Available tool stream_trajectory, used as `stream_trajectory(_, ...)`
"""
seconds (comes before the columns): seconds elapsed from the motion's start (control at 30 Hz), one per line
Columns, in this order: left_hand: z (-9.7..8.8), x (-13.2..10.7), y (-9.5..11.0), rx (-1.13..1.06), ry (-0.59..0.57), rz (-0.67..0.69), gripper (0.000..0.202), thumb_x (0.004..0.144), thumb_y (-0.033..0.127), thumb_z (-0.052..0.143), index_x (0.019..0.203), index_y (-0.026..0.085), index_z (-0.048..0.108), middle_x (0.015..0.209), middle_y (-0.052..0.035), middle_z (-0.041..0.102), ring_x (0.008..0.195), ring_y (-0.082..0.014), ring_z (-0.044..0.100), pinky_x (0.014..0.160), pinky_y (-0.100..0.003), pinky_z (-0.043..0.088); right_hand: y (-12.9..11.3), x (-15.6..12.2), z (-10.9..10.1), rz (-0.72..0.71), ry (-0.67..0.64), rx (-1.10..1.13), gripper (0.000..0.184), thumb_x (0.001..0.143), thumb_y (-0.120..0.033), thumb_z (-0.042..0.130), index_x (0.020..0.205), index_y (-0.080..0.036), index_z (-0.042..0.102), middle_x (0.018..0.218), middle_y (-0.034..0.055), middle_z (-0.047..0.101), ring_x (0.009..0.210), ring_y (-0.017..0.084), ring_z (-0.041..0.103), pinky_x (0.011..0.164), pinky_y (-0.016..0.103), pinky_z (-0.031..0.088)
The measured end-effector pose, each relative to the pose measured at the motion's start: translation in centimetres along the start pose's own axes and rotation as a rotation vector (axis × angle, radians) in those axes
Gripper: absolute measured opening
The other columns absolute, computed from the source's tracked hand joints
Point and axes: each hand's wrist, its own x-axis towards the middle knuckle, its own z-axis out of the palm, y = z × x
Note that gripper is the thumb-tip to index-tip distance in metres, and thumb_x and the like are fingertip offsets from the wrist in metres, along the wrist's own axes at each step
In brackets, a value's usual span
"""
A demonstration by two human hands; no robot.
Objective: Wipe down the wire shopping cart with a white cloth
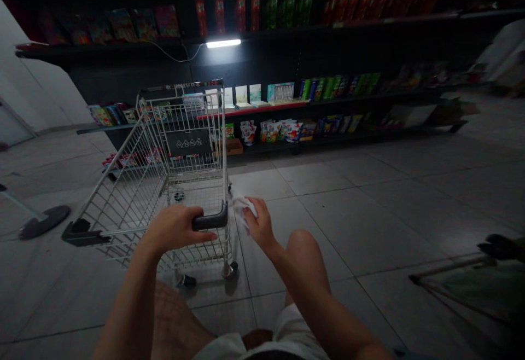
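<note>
A metal shopping cart (197,171) stands in front of me, its wire basket bare inside. My left hand (174,228) grips the cart's near rim by its dark plastic corner piece (211,220), thumb and fingers on either side. To the right of the cart, my right hand (259,222) is closed on a crumpled white cloth (243,207). The cloth lies close to the cart's right side; whether it touches the wires I cannot tell. Part of the cloth is hidden by my fingers.
Dark store shelves (262,109) run behind the cart, with bottles, packets and boxes. A lit tube lamp (223,44) hangs under the upper shelf. At left stands a post with a round base (46,222). A dim framed object (463,278) is at right on the tiled floor.
</note>
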Motion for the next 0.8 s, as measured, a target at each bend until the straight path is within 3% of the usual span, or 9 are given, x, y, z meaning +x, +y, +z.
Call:
stream_trajectory(0.1,-0.4,-0.6,1.0,-0.010,0.071,-0.029,0.060,0.076,0.079,0.047,0.079,0.020,0.061,0.073,-0.0026,0.066,0.067,-0.0172,0.059,0.057,-0.027,0.028,-4.0,3.4,-1.1,-0.184,0.035,0.062,0.027,0.092,-0.024,0.052,0.118,-0.022,0.060,0.112,0.0077,0.059,0.108,0.019,0.055,0.096,0.037,0.048)
stream_trajectory(0.23,0.5,-0.6,3.8,0.080,0.161,-0.083,0.068,0.081,0.080,0.036,0.080,0.018,0.063,0.081,-0.0085,0.071,0.071,-0.0215,0.064,0.056,-0.029,0.027,-7.1,7.9,-0.3,-0.488,-0.312,0.068,0.028,0.090,-0.024,0.053,0.116,-0.021,0.061,0.113,0.0082,0.059,0.107,0.019,0.057,0.095,0.035,0.049)
stream_trajectory(0.33,1.9,-0.4,5.2,0.117,0.226,-0.119,0.061,0.087,0.073,0.036,0.082,0.018,0.062,0.081,-0.0086,0.072,0.073,-0.0243,0.066,0.055,-0.030,0.025,-5.4,11.8,2.0,-0.456,-0.455,-0.029,0.024,0.090,-0.027,0.052,0.107,-0.017,0.065,0.103,0.0088,0.061,0.099,0.020,0.058,0.092,0.036,0.050)
stream_trajectory(0.4,2.6,-0.3,5.4,0.127,0.252,-0.144,0.054,0.090,0.067,0.036,0.083,0.019,0.061,0.080,-0.0067,0.071,0.074,-0.0247,0.067,0.054,-0.030,0.024,-3.5,14.1,3.6,-0.366,-0.432,-0.077,0.023,0.089,-0.028,0.052,0.104,-0.016,0.065,0.102,0.0089,0.061,0.099,0.020,0.058,0.093,0.037,0.049)
stream_trajectory(0.47,2.7,-0.4,5.2,0.130,0.250,-0.135,0.051,0.093,0.063,0.034,0.085,0.020,0.060,0.079,-0.0057,0.071,0.074,-0.0245,0.068,0.054,-0.030,0.024,-1.9,15.3,5.1,-0.283,-0.327,-0.064,0.024,0.089,-0.027,0.050,0.105,-0.017,0.064,0.104,0.0083,0.059,0.101,0.020,0.057,0.095,0.036,0.048)
stream_trajectory(0.53,2.3,-0.4,5.0,0.135,0.224,-0.116,0.050,0.095,0.060,0.032,0.088,0.020,0.060,0.079,-0.0058,0.071,0.074,-0.0246,0.068,0.054,-0.030,0.023,-1.0,14.6,6.3,-0.217,-0.157,-0.009,0.025,0.090,-0.029,0.048,0.107,-0.019,0.063,0.106,0.0080,0.058,0.104,0.020,0.056,0.097,0.035,0.047)
stream_trajectory(0.63,1.1,-0.4,4.9,0.142,0.157,-0.097,0.045,0.095,0.056,0.035,0.088,0.020,0.061,0.079,-0.0063,0.071,0.074,-0.0249,0.068,0.054,-0.030,0.024,-0.3,9.8,7.5,-0.135,0.070,0.065,0.024,0.092,-0.033,0.046,0.107,-0.020,0.060,0.106,0.0088,0.057,0.105,0.020,0.055,0.097,0.036,0.046)
stream_trajectory(0.7,0.4,-0.3,4.8,0.160,0.111,-0.105,0.044,0.093,0.055,0.038,0.084,0.020,0.063,0.077,-0.0074,0.071,0.073,-0.0251,0.067,0.055,-0.030,0.025,0.4,5.1,8.0,-0.061,0.093,0.090,0.023,0.093,-0.034,0.045,0.104,-0.020,0.060,0.103,0.0086,0.058,0.102,0.021,0.055,0.094,0.036,0.047)
stream_trajectory(0.8,0.1,-0.3,4.2,0.174,0.082,-0.096,0.043,0.092,0.053,0.041,0.077,0.020,0.063,0.074,-0.0078,0.070,0.070,-0.0240,0.066,0.056,-0.031,0.027,2.0,-0.8,7.8,0.063,-0.038,0.121,0.021,0.091,-0.031,0.046,0.100,-0.019,0.060,0.098,0.0081,0.058,0.097,0.021,0.056,0.089,0.036,0.048)
